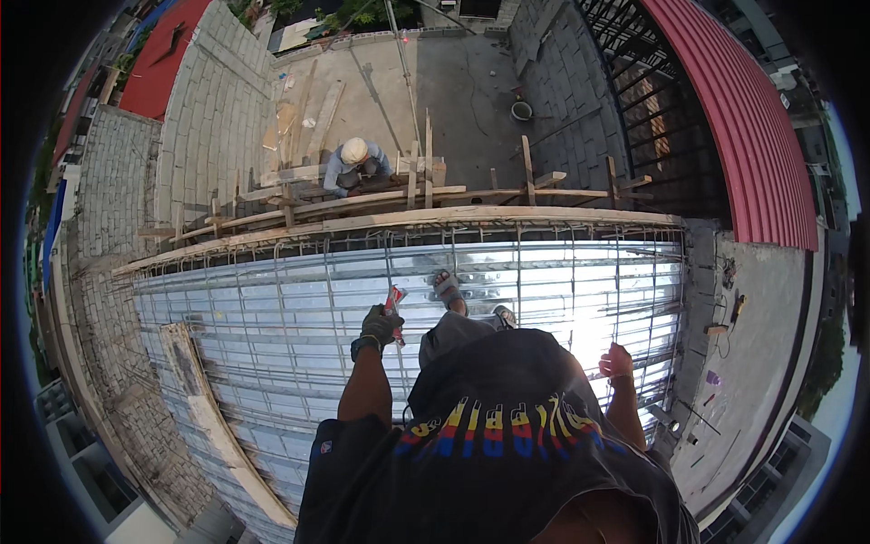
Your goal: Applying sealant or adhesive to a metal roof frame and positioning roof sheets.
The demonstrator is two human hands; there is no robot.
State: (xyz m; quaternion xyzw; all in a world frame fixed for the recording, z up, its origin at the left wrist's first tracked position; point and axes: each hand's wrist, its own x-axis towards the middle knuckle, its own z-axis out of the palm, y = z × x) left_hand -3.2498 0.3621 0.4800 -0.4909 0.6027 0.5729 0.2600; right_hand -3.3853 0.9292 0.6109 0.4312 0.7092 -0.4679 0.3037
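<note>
My left hand (381, 324), in a dark glove with a dark band at the wrist, is closed round a long red object with pale patches (394, 302). Its kind is not clear; it sticks out above and below the fist. Under both hands spreads a grid of thin steel reinforcing bars (333, 299) over shiny metal decking (254, 313). My bare right hand (616, 361) hangs beside my right leg with fingers loosely apart, and nothing shows in it. Glare off the decking washes out the area around it. My sandalled foot (448, 290) stands among the bars.
A long timber board (435, 216) edges the deck on the far side. Beyond and below it crouches a person in a pale hard hat (355, 151). A wooden plank (213, 408) lies across the bars at left. At right, a concrete ledge (752, 354) carries scattered tools.
</note>
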